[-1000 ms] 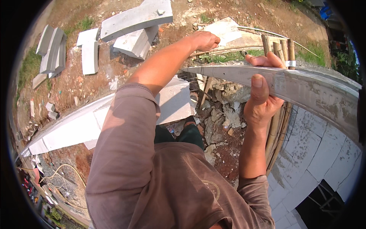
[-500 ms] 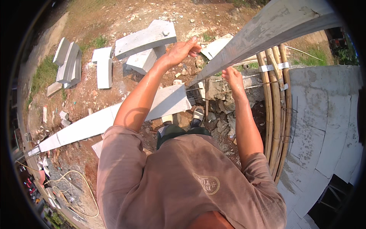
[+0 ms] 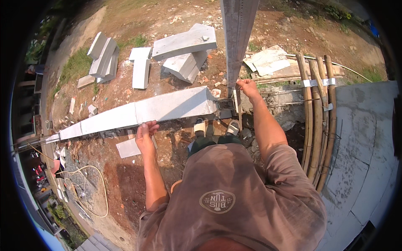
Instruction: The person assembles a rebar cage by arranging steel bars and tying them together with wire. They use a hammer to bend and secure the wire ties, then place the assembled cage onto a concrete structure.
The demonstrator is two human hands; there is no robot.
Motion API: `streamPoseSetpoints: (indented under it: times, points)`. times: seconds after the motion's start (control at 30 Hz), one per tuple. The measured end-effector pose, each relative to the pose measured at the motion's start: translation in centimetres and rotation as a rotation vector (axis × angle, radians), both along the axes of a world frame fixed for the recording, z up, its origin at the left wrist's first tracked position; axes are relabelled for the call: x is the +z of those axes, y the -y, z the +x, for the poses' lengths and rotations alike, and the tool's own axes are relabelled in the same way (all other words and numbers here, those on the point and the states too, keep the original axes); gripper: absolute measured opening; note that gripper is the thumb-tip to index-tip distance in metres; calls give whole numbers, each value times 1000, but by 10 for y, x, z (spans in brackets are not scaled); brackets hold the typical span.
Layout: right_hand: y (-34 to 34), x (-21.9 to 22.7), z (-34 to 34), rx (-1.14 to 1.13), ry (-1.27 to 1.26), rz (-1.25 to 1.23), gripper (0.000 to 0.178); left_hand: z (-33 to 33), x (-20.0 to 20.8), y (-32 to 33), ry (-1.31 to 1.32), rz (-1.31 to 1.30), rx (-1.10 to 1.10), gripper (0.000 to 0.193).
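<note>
My right hand (image 3: pixel 249 89) is closed in a pinch beside a thin upright wooden strip (image 3: pixel 238 102), near the foot of a tall grey column (image 3: pixel 240 37). Whatever its fingertips hold is too small to make out. My left hand (image 3: pixel 145 136) is in front of the near edge of a low wall of pale blocks (image 3: pixel 167 104). Its fingers are bent toward the thumb, and I cannot make out anything between them. The wall's right end stops just short of the column, with thin metal bars (image 3: pixel 225 106) in the gap.
Loose pale blocks (image 3: pixel 184 43) are stacked beyond the wall, with more blocks (image 3: pixel 104 60) farther left. Bamboo poles (image 3: pixel 314 121) stand at the right, beside a grey block wall (image 3: pixel 356 125). A hose (image 3: pixel 104 192) coils at lower left. Rubble surrounds my sandals (image 3: pixel 233 127).
My left hand has come down and left, from near the column to the wall's near edge. The view has turned, so the column looks more upright. My right hand stays by the column's foot.
</note>
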State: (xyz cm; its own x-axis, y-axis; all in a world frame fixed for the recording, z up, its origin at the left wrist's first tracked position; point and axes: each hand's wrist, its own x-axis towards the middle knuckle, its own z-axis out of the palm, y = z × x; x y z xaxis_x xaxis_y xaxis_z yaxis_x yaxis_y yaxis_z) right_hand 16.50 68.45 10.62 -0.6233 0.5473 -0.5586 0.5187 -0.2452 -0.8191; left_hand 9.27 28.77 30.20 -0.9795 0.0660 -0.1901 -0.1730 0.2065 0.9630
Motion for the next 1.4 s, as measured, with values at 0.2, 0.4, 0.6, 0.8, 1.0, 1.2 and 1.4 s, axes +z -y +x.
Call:
streamPoseSetpoints:
  times: [0.2, 0.4, 0.6, 0.8, 1.0, 1.2, 1.4]
  points:
    - [-12, 18, 1, -9, 12, -259, 14, 26, -9, -2, 22, 15, 38, 29]
    - [-8, 20, 5, -17, -45, -166, 10, 38, -13, -18, 11, -43, -26, 28]
    - [1, -36, 12, -100, -29, 23, 15, 39, -9, -42, -28, -43, -124, 24]
    - [10, 9, 9, -120, -26, -144, 21, 37, 13, -94, -206, -51, -316, 25]
    - [9, -37, 13, -22, 49, 305, 37, 22, 57, -222, -559, -158, -465, 63]
    - [49, -12, 33, -43, 122, 310, 37, 13, 49, -254, -445, -127, -585, 45]
    - [79, 58, 65, -220, -167, -210, 29, 4, 34, -247, -507, -169, -565, 33]
